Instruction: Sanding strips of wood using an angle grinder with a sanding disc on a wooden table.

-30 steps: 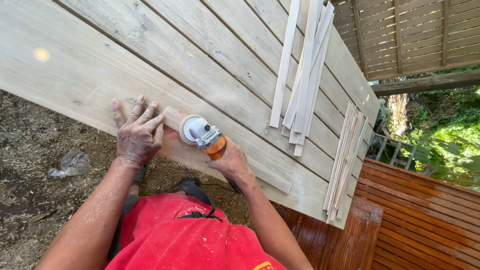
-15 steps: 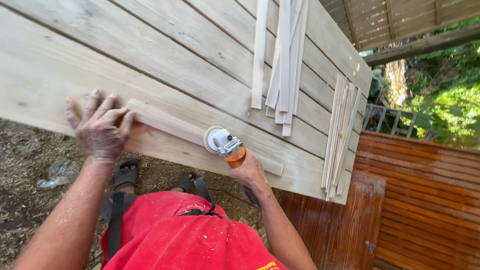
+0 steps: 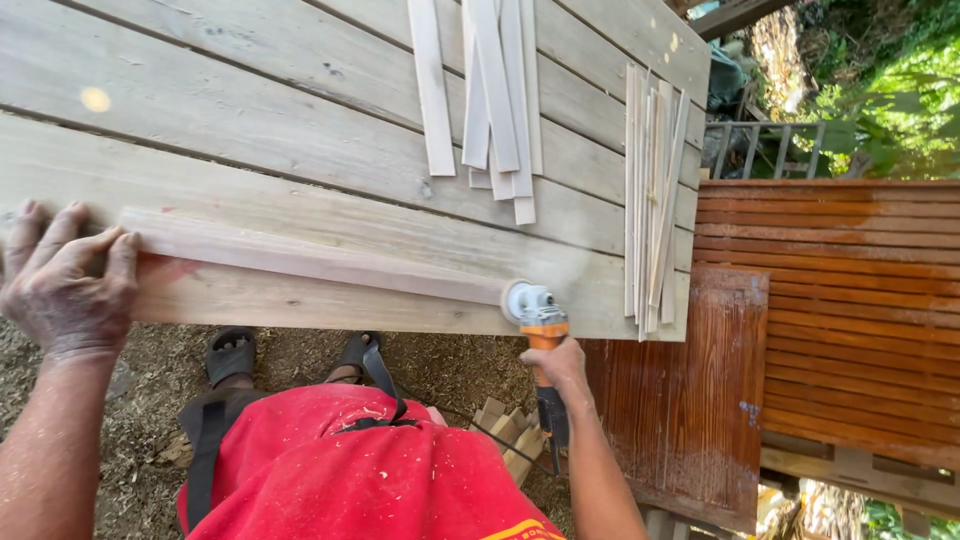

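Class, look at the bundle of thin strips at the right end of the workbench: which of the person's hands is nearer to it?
Right. The right hand grips the sander just left of and below the bundle of thin strips. The left hand presses the long slat at the far left end.

Sunlit outdoor yard; sawdust-strewn dirt ground point(image 3: 150, 470); reddish slatted wood panels point(image 3: 830, 300) at right; green foliage point(image 3: 900, 90) beyond a metal railing point(image 3: 760, 150).

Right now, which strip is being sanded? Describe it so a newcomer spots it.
On the plank table, look at the near edge. The strip lies alone along it, left hand pinning one end, sander at the other. The other strips lie loose in piles, pointing away.
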